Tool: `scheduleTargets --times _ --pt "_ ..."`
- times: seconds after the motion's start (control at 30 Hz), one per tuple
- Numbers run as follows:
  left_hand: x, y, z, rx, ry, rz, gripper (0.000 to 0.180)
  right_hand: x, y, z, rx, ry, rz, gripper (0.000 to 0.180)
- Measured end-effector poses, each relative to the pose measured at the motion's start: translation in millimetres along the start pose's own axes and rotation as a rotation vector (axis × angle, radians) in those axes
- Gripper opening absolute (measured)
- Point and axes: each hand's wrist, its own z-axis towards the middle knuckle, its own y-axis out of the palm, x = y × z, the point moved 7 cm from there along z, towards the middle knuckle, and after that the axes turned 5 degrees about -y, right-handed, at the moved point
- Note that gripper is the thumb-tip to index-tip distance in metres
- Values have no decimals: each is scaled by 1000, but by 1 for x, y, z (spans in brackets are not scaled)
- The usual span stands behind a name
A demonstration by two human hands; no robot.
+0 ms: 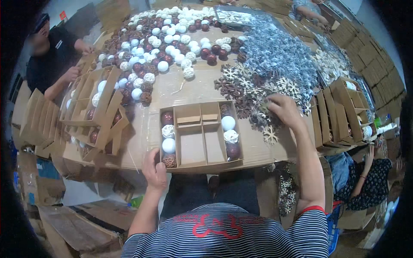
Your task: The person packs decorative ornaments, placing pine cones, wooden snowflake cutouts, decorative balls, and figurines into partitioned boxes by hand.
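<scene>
A shallow divided cardboard box (202, 164) lies on the table in front of me. Its left column holds a dark red ball, a white woven ball, a white ball (169, 145) and a brown rattan ball. The right column has similar balls; its middle compartments show bare cardboard. My left hand (155, 170) grips the box's near left corner, thumb on the front side. Over the pile of brown and white snowflake ornaments (246, 81), my right hand (285, 111) pinches at a snowflake, its fingertips partly hidden among the pieces.
Loose balls (163, 66) cover the table's far left. Frosted silvery sprigs (275, 47) heap up behind the snowflakes. Filled boxes are stacked at left (92, 107) and right (340, 112). A person (56, 56) works at the left edge, another person (365, 180) at the right.
</scene>
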Motion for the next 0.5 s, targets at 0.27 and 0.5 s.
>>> scheduleTargets --times 0.27,0.5 --pt "-7 -2 -6 -56 -219 -290 37 9 -45 10 296 70 -44 20" --pt "88 -48 47 43 -34 -717 26 -2 -15 -7 22 -70 -186 29"
